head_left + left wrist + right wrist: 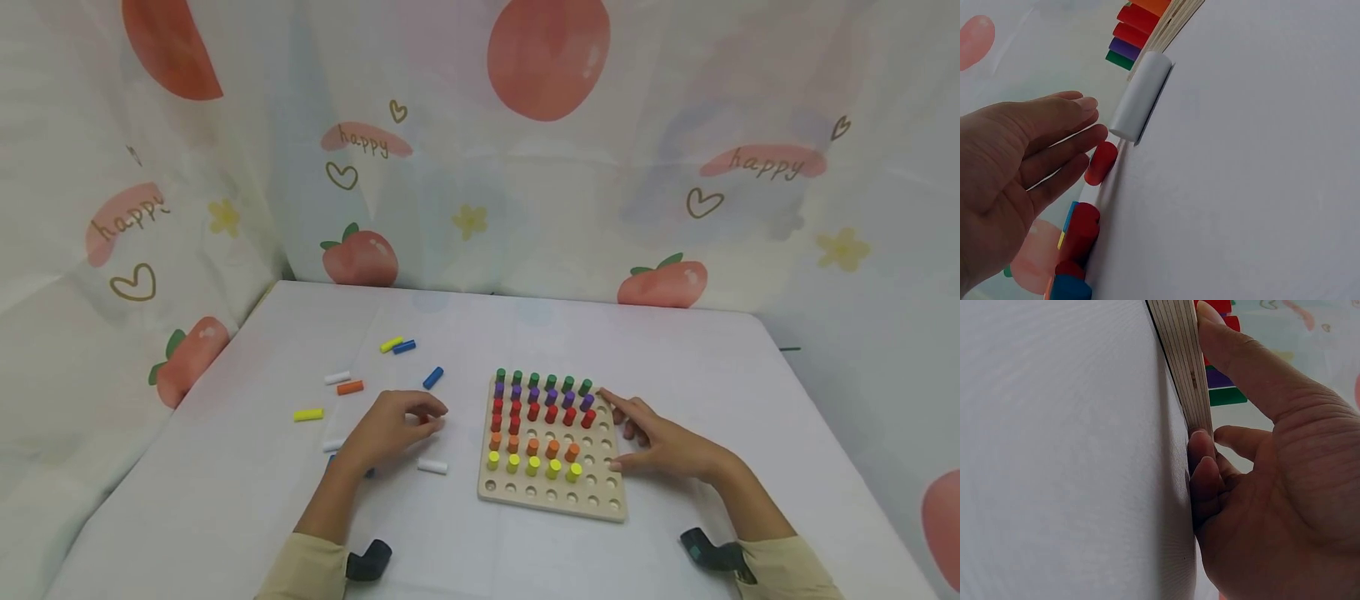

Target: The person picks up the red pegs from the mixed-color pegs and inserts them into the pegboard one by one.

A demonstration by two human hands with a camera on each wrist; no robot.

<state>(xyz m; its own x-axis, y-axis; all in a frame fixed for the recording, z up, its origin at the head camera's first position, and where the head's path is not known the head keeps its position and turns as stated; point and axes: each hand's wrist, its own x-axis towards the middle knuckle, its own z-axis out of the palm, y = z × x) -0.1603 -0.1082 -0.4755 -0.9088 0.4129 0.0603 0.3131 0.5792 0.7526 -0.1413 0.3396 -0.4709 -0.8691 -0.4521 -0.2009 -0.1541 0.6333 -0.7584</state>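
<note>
My left hand [390, 427] is poised over the left part of the table [660, 350], its fingers loosely bent and gripping nothing, with a loose red peg [1101, 164] just by the fingertips. A white peg [432, 467] lies on the near side of that hand, and a blue peg [433, 378] on the far side. My right hand [660, 442] rests against the right edge of the pegboard [542, 499], thumb and forefinger spread along it rather than clenched. The board sits between my hands, with green pegs [551, 382] standing in its far row, then purple, red, orange, and yellow pegs [533, 466] nearer me.
</note>
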